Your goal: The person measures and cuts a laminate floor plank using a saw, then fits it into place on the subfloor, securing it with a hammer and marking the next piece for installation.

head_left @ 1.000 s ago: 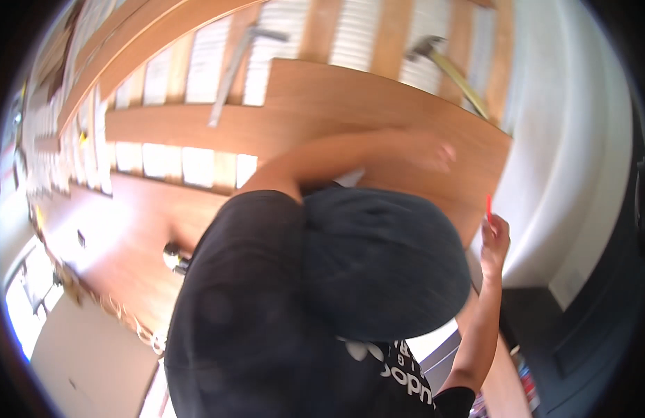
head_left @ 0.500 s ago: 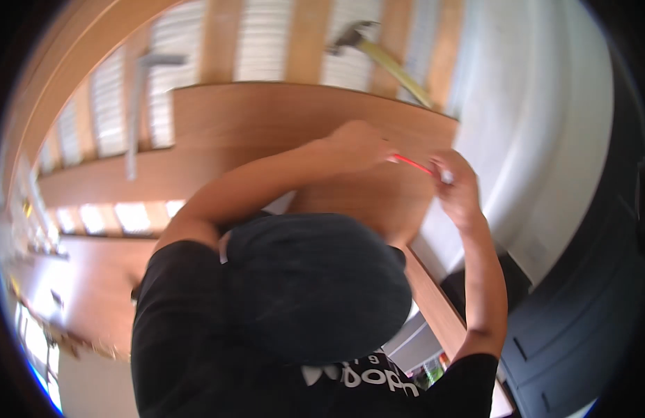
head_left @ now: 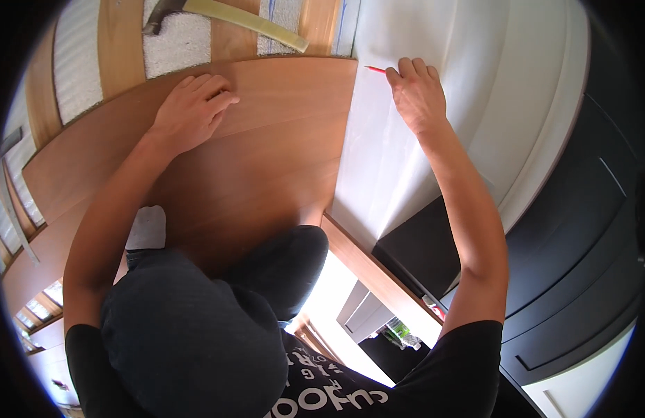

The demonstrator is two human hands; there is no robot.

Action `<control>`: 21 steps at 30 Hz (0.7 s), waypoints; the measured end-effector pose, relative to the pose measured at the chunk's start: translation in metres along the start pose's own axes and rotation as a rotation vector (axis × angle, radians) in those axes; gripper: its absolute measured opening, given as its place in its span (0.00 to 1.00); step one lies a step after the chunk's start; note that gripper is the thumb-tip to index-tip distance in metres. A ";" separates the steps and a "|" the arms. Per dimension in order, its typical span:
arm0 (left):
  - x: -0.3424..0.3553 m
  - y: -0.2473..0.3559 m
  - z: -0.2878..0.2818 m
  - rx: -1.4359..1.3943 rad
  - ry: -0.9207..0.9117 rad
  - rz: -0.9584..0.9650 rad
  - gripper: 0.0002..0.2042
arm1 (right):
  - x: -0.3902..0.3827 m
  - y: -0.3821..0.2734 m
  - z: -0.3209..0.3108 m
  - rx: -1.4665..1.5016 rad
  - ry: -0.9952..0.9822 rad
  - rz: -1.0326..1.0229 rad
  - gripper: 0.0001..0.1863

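Observation:
My left hand [head_left: 193, 111] rests on a reddish-brown wooden board [head_left: 246, 164], its loosely bent fingers apart near the upper edge. My right hand [head_left: 418, 94] grips a red pencil [head_left: 375, 70] over the pale wall surface [head_left: 378, 160], just right of the board's upper corner; the pencil's point faces left. A hammer [head_left: 246, 21] with a yellow handle lies on the slatted underlay beyond the board. My bent knee [head_left: 281, 258] is on the board, with a small whitish patch or object [head_left: 146, 226] beside it.
Wooden battens [head_left: 120, 49] over white underlay run beyond the board. A metal square [head_left: 16, 209] lies at the far left. Dark panelled cabinetry [head_left: 573, 230] stands on the right. A wood edge [head_left: 361, 258] borders a drop at lower right, with small items [head_left: 402, 334] below.
My hands, close together at the pencil half a second ago, have separated, the left moving left along the board. The right still holds the pencil, now beside the board's corner. The view has shifted.

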State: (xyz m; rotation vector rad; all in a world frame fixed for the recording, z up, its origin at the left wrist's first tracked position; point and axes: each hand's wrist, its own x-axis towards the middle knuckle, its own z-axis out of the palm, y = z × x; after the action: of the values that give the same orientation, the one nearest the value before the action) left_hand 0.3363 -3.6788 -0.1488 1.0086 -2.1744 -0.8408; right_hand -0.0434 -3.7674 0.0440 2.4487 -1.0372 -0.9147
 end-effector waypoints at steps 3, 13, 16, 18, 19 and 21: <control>0.000 0.002 0.002 0.006 -0.039 0.017 0.16 | 0.006 -0.006 0.019 -0.029 0.045 0.017 0.06; 0.005 0.008 0.001 0.053 -0.052 0.015 0.15 | 0.011 -0.009 0.038 -0.083 0.010 -0.016 0.05; 0.005 0.007 0.002 0.063 -0.056 0.018 0.15 | 0.013 -0.009 0.039 -0.094 -0.021 -0.036 0.03; 0.006 0.008 0.003 0.066 -0.057 0.020 0.15 | 0.014 -0.009 0.041 -0.091 -0.033 -0.043 0.03; 0.006 0.008 0.003 0.069 -0.055 0.023 0.15 | 0.014 -0.010 0.042 -0.092 -0.045 -0.050 0.02; 0.006 0.007 0.002 0.072 -0.060 0.020 0.15 | 0.016 -0.011 0.042 -0.097 -0.064 -0.053 0.02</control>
State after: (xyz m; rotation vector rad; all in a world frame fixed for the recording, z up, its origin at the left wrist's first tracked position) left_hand 0.3283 -3.6787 -0.1434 1.0063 -2.2762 -0.7985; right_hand -0.0573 -3.7738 0.0009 2.3920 -0.9296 -1.0412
